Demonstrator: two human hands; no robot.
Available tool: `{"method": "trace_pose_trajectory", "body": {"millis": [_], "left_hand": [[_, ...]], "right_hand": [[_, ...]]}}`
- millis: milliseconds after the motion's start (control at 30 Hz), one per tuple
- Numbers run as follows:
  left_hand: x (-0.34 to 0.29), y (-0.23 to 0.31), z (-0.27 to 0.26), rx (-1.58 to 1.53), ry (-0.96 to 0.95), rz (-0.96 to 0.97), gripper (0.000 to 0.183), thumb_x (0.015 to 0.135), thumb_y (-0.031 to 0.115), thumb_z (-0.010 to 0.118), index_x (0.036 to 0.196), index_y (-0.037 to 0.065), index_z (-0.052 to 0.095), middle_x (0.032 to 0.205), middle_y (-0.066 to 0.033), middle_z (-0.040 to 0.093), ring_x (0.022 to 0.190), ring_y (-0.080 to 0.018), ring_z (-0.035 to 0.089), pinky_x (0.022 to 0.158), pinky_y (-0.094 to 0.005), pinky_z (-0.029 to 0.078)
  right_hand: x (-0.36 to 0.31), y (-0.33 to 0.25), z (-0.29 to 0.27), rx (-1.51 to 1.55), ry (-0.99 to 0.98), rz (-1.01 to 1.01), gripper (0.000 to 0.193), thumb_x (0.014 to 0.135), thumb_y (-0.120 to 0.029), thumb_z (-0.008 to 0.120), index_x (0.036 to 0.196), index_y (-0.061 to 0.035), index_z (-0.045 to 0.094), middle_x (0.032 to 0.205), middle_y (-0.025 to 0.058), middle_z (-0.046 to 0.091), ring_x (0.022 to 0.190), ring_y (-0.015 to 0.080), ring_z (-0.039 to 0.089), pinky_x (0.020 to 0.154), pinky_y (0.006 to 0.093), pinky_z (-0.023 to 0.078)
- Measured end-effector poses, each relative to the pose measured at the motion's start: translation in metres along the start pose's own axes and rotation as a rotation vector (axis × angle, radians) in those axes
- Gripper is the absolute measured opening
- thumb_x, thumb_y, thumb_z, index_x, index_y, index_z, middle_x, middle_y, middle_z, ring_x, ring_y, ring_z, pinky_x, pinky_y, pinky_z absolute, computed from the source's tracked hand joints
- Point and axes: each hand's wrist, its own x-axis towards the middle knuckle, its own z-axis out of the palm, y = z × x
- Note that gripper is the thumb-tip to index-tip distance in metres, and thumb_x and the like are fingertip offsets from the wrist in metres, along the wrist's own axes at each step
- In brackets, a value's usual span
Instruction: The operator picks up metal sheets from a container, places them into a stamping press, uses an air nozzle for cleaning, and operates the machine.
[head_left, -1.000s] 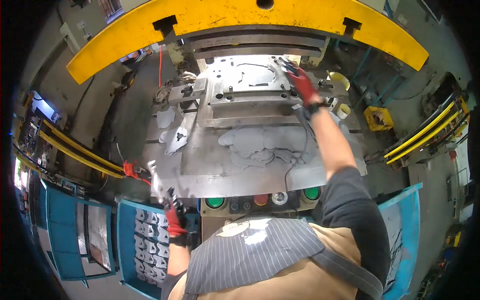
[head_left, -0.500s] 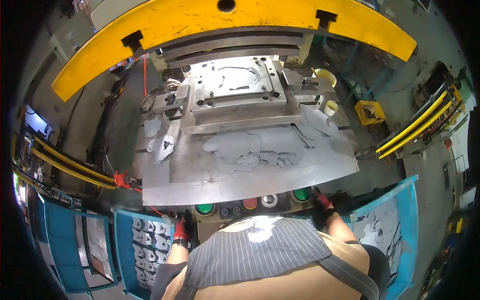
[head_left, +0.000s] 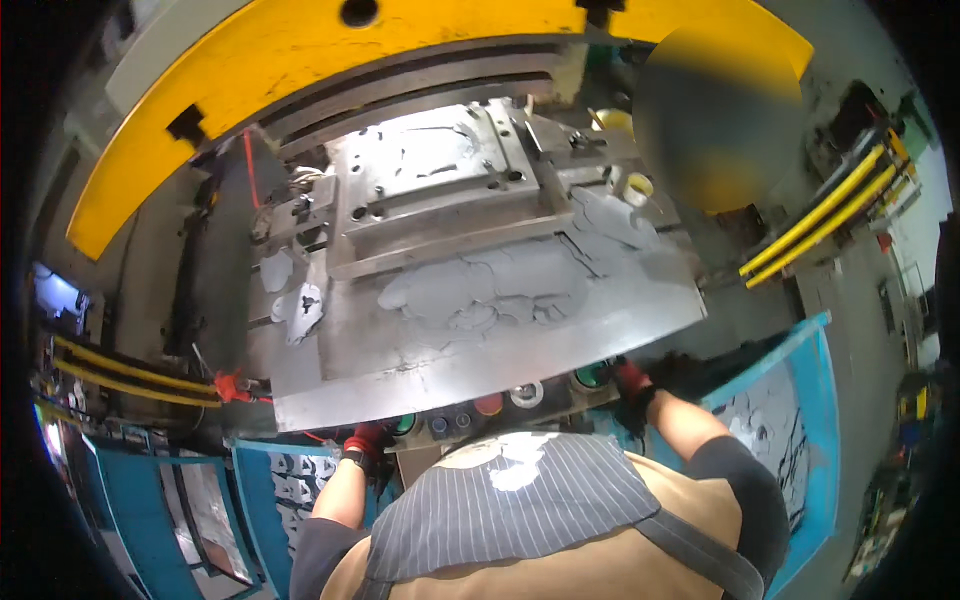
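Red-and-black-gloved left hand (head_left: 368,440) beside round green left button (head_left: 404,424); red-and-black-gloved right hand (head_left: 632,382) by round green right button (head_left: 591,376). Finger spread, hold, contact: can't tell, both. Buttons sit along grey steel table's (head_left: 350,385) near edge.

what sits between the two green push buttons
In the head view, two small dark round controls, a red push button and a silver-ringed round control.

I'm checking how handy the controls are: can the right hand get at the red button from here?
Likely yes: the right hand is by the right green button on the same panel, and nothing seems to cover the red button.
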Motion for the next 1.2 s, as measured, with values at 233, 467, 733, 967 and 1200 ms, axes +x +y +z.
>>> {"method": "trace_pose_trajectory", "body": {"millis": [233, 467, 733, 967, 1200], "left_hand": [[0.002, 0.066, -0.051, -0.787, -0.15, -0.519, 0.041, 0.081, 0.022, 0.052, 0.12, 0.013, 0.044, 0.111, -0.0064, 0.054, 0.095, -0.0232, 0.053, 0.068, -0.034, 0.047], [0.013, 0.074, -0.066, -1.337, -0.138, -0.859, 0.049, 0.074, 0.003, 0.06, 0.119, 0.011, 0.045, 0.108, -0.0081, 0.055, 0.094, -0.0234, 0.055, 0.062, -0.0374, 0.05], [-0.02, 0.058, -0.05, -0.201, -0.044, -0.25, 0.048, 0.065, 0.011, 0.066, 0.111, 0.006, 0.053, 0.109, -0.0166, 0.055, 0.105, -0.0244, 0.05, 0.084, -0.0348, 0.043], [-0.125, 0.016, 0.011, -1.198, 0.562, -0.729, 0.038, 0.084, 0.019, 0.049, 0.119, 0.004, 0.045, 0.117, -0.0133, 0.051, 0.105, -0.0263, 0.05, 0.08, -0.0371, 0.045], [-0.117, 0.08, -0.043, -1.595, 0.822, -0.941, 0.032, 0.084, 0.027, 0.049, 0.111, 0.009, 0.052, 0.095, -0.007, 0.056, 0.066, -0.0152, 0.049, 0.052, -0.0268, 0.04]], "right_hand": [[-0.002, 0.008, -0.008, -0.306, -0.02, -0.209, 0.047, 0.07, -0.017, 0.063, 0.113, -0.0023, 0.05, 0.108, 0.013, 0.055, 0.1, 0.0266, 0.051, 0.083, 0.0377, 0.042], [0.015, 0.025, -0.008, -0.297, 0.0, -0.261, 0.042, 0.072, -0.023, 0.062, 0.109, -0.0046, 0.054, 0.099, 0.0123, 0.057, 0.09, 0.0283, 0.054, 0.076, 0.0375, 0.043], [0.014, 0.043, -0.053, -0.68, -0.087, -0.446, 0.037, 0.076, -0.031, 0.06, 0.104, -0.0073, 0.058, 0.089, 0.0116, 0.06, 0.079, 0.0303, 0.057, 0.067, 0.0373, 0.045], [0.016, -0.13, -0.078, -0.258, 0.076, -0.511, 0.035, 0.077, -0.033, 0.061, 0.093, -0.0026, 0.06, 0.08, 0.0034, 0.06, 0.07, 0.0102, 0.052, 0.062, 0.027, 0.042], [0.167, -0.19, -0.03, -0.841, 0.599, -0.527, 0.061, 0.08, -0.042, 0.05, 0.131, -0.0123, 0.032, 0.133, 0.0125, 0.035, 0.123, 0.0308, 0.032, 0.102, 0.0475, 0.021]]}}
